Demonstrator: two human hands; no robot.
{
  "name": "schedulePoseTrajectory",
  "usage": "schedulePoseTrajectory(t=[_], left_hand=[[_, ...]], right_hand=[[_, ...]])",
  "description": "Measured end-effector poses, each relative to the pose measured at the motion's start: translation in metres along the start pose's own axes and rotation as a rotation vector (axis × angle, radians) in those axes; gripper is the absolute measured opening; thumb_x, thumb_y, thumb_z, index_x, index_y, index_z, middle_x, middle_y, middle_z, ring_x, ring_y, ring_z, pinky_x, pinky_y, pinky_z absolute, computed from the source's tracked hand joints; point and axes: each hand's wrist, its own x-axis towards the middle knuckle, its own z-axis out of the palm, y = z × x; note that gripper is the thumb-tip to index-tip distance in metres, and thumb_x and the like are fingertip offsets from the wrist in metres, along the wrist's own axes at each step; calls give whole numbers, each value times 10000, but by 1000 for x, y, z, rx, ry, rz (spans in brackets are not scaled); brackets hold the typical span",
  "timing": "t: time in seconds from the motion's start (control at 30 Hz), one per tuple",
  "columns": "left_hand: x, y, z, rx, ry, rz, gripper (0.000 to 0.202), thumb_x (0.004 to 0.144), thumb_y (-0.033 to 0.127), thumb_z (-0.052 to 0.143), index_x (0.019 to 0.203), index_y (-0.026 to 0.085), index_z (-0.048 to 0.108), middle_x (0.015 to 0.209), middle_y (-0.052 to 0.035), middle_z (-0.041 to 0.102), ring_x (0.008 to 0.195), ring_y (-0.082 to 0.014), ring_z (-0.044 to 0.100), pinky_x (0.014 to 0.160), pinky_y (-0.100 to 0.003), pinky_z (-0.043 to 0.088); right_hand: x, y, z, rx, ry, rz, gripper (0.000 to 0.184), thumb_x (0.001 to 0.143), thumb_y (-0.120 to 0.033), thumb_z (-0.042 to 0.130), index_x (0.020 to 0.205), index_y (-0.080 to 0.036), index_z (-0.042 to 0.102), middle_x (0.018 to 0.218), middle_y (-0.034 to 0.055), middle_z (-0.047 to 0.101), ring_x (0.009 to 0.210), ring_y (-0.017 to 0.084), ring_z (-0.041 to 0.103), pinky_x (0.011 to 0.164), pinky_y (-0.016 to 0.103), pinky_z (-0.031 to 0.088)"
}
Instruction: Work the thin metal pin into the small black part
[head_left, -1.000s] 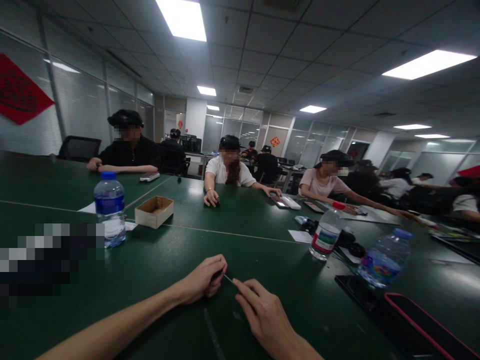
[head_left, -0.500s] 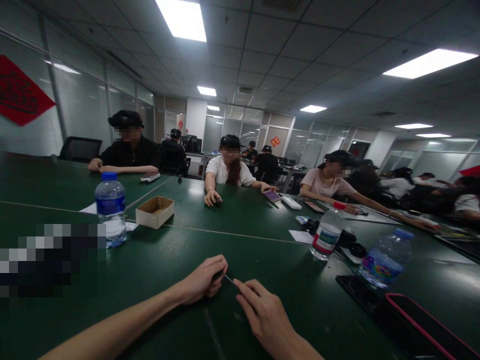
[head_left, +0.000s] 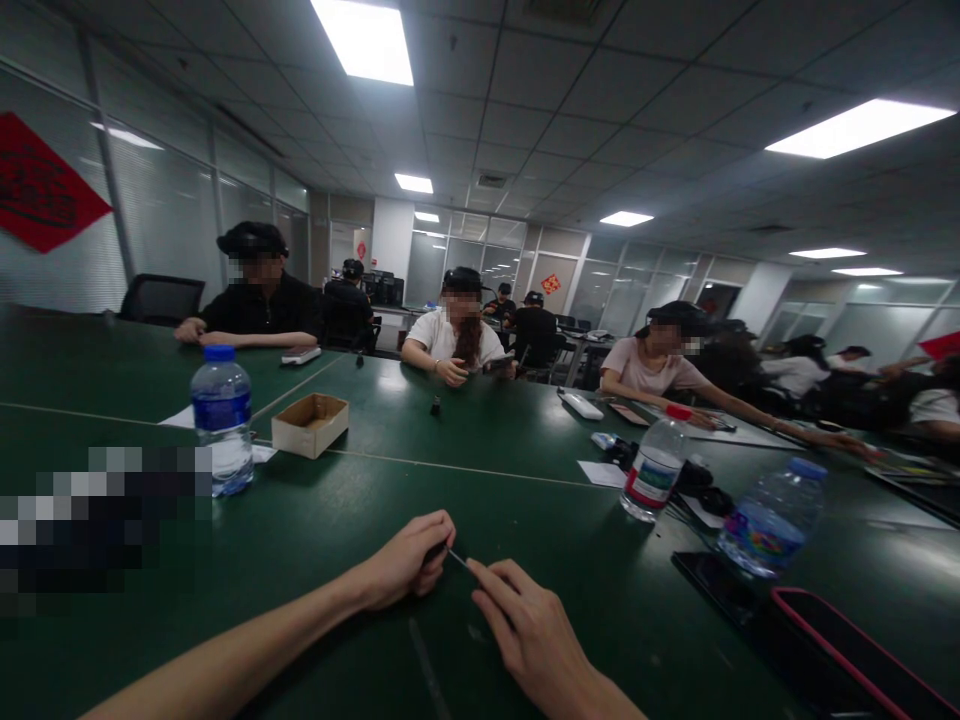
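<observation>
My left hand (head_left: 411,560) is closed above the green table (head_left: 360,510), its fingers curled round something dark that is mostly hidden. A thin, pale rod (head_left: 458,558) spans the short gap between my hands. Its far end meets the curled fingers of my left hand. My right hand (head_left: 529,620) pinches the near end between thumb and fingers. What kind of thing the rod is cannot be made out.
An open cardboard box (head_left: 310,436) and a blue-capped bottle (head_left: 222,420) stand ahead on the left. To the right are a red-capped bottle (head_left: 657,470), another blue-capped bottle (head_left: 772,520) and a pink-edged phone (head_left: 855,650). A small black object (head_left: 435,405) lies before a person opposite.
My hands and the rod have not visibly moved. The person opposite has drawn back their hands, leaving a small black object on the table and lifting the purple item from it.
</observation>
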Motion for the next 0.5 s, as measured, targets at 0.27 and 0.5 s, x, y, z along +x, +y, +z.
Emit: schedulePoseTrajectory(t=[0.27, 0.5], left_hand=[[0, 1, 3, -3, 31, -17, 298, 885, 495, 493, 832, 209, 434, 506, 97, 314, 380, -63, 220, 393, -192, 161], [1, 2, 7, -9, 56, 4, 300, 872, 499, 500, 824, 210, 432, 499, 95, 318, 371, -67, 213, 383, -199, 139]], right_hand=[[0, -1, -1, 16, -8, 10, 381, 1004, -259, 387, 1359, -229, 522, 1031, 93, 643, 796, 171, 664, 679, 270, 559], [-2, 5, 2, -2, 2, -25, 383, 1000, -252, 384, 1360, -228, 512, 1009, 93, 653, 770, 168, 678, 658, 250, 563]])
